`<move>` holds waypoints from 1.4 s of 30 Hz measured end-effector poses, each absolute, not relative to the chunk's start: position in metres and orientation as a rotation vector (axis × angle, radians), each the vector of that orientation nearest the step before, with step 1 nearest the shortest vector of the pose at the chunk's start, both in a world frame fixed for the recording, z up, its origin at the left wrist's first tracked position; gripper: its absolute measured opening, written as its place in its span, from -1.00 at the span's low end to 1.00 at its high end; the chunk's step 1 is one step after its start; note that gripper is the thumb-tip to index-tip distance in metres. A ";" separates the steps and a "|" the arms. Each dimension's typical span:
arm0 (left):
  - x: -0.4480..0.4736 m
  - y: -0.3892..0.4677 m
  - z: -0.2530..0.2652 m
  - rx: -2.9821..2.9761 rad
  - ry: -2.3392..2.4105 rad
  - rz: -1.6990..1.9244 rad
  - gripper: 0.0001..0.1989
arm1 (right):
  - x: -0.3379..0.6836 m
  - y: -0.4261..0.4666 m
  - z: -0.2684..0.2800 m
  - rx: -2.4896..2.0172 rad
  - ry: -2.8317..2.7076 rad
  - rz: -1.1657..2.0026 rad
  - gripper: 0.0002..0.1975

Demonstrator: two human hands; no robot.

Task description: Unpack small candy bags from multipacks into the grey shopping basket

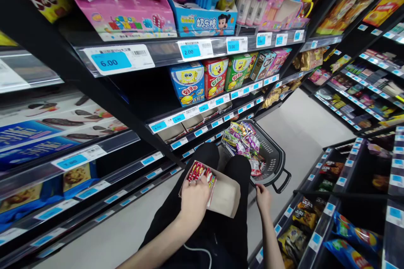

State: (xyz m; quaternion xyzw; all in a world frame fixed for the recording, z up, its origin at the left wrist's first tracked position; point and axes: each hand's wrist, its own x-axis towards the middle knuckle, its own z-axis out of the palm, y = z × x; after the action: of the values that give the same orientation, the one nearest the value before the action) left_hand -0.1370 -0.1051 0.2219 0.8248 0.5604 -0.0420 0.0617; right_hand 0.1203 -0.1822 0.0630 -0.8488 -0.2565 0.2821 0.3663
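Note:
An open cardboard box [224, 197] rests on my lap. Small red candy packets [198, 170] lie in its left part, while bare cardboard shows on the right. My left hand [195, 197] reaches into the box, its fingers curled closed on the packets; the fingertips are partly hidden. Beyond my knees, a dark grey shopping basket [274, 156] holds a pile of colourful candy packets [241, 141]. My right hand [263, 196] is at the basket's near rim, fingers closed together there, below the black handle [283, 181].
Shelves with price tags rise on the left, bearing snack boxes [187, 83] and toy candy displays [206, 19]. Lower shelves with chip bags [356, 231] stand at the right. Pale floor [311, 122] runs along the aisle. A white cable [198, 250] lies over my lap.

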 end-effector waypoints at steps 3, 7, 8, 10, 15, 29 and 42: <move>-0.132 -0.112 0.221 2.528 1.519 -0.055 -0.69 | 0.101 -0.196 0.097 -2.062 -0.674 0.704 -0.68; -0.121 -0.136 0.214 2.632 1.188 0.158 -0.71 | 0.042 -0.209 0.146 -1.825 -0.735 0.933 -0.49; -0.118 -0.141 0.213 2.659 1.086 0.233 -0.73 | 0.028 -0.210 0.155 -1.738 -0.723 1.001 -0.46; -0.113 -0.147 0.214 2.656 0.872 0.375 -0.76 | 0.008 -0.210 0.170 -1.552 -0.551 1.092 -0.49; -0.115 -0.138 0.227 2.313 0.561 0.544 -0.79 | 0.014 -0.209 0.185 -1.415 -0.177 1.018 -0.66; -0.131 -0.106 0.233 0.734 0.526 0.597 -0.41 | 0.050 -0.219 0.223 -1.402 -0.646 0.996 -0.19; -0.133 -0.108 0.238 1.362 0.751 0.865 -0.77 | 0.056 -0.225 0.230 -1.599 -1.142 0.364 -0.75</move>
State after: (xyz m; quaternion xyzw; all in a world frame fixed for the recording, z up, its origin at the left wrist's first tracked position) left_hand -0.1334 -0.1079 0.2375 0.5946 0.3277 0.3776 0.6297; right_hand 0.0555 -0.2248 0.2299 -0.6728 -0.4806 0.1534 0.5411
